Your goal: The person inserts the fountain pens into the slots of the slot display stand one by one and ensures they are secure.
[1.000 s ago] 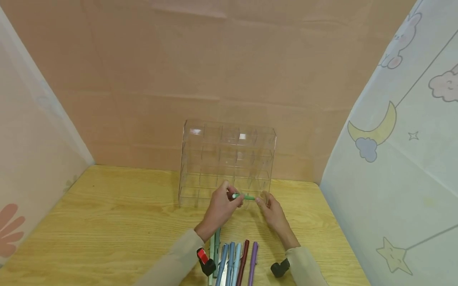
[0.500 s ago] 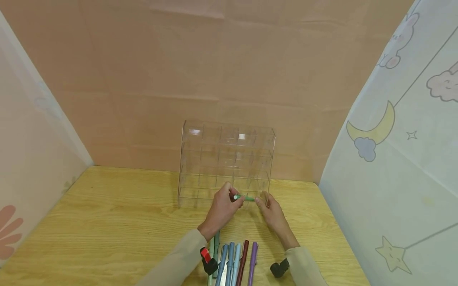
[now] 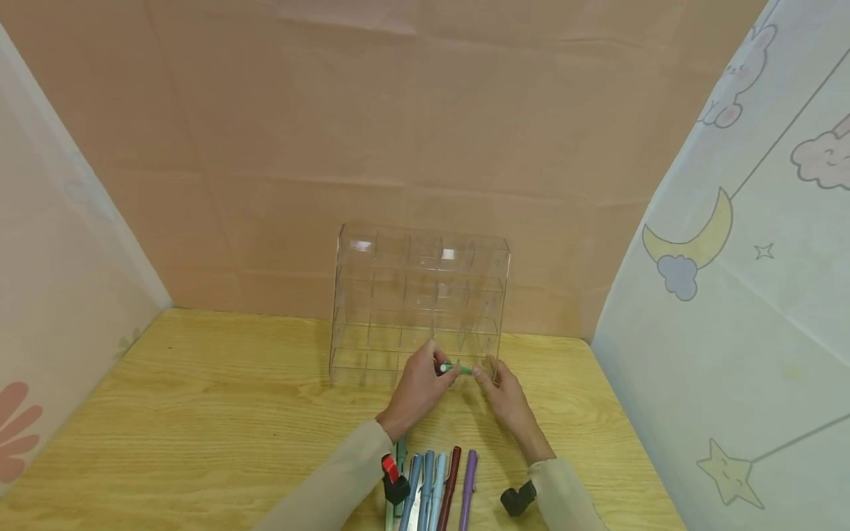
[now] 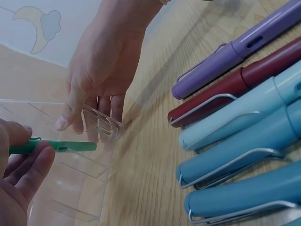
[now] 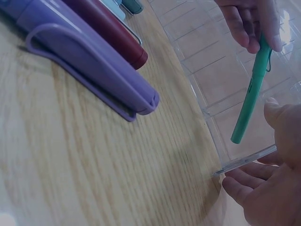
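Observation:
A green pen [image 5: 253, 89] with a clip is pinched between the thumb and fingers of my left hand [image 3: 417, 387]. It lies roughly level in front of the lowest row of a clear compartment rack [image 3: 425, 256], its free end pointing toward the right side. My right hand [image 3: 510, 402] grips the rack's lower right side panel, thumb inside and fingers outside. In the right wrist view, the pen's free end is close to the right thumb, apart from it.
Near the table's front edge lie several pens, among them a purple pen [image 3: 468, 483], a dark red pen [image 3: 451, 487] and a light blue pen [image 3: 438, 490]. My left sleeve [image 3: 332, 479] partly covers the greenish ones. An orange-brown backdrop [image 3: 265, 184] stands behind the rack.
My left hand has shifted a little to the right with the green pen, nearer the right hand. The right hand and the rack have hardly moved.

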`<act>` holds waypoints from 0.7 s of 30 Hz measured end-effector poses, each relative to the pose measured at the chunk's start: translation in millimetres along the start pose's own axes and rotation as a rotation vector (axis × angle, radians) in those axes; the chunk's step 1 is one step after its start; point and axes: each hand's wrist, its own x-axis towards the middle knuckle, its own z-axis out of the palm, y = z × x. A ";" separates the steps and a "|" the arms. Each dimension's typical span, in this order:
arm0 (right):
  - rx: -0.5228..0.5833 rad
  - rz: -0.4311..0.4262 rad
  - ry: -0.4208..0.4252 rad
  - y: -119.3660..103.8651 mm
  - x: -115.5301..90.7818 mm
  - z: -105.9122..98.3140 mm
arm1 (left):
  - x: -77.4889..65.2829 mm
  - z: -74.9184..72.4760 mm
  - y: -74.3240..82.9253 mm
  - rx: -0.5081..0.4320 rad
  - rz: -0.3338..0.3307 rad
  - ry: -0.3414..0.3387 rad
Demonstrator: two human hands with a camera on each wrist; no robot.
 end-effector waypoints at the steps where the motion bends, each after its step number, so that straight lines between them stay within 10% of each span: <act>1: 0.003 0.000 0.000 0.2 0.0 -0.1 | 0.4 0.9 -0.6 0.000 0.003 -0.001; 21: 0.006 -0.011 -0.010 2.7 2.1 0.2 | 11.6 14.2 -1.3 0.001 -0.011 -0.025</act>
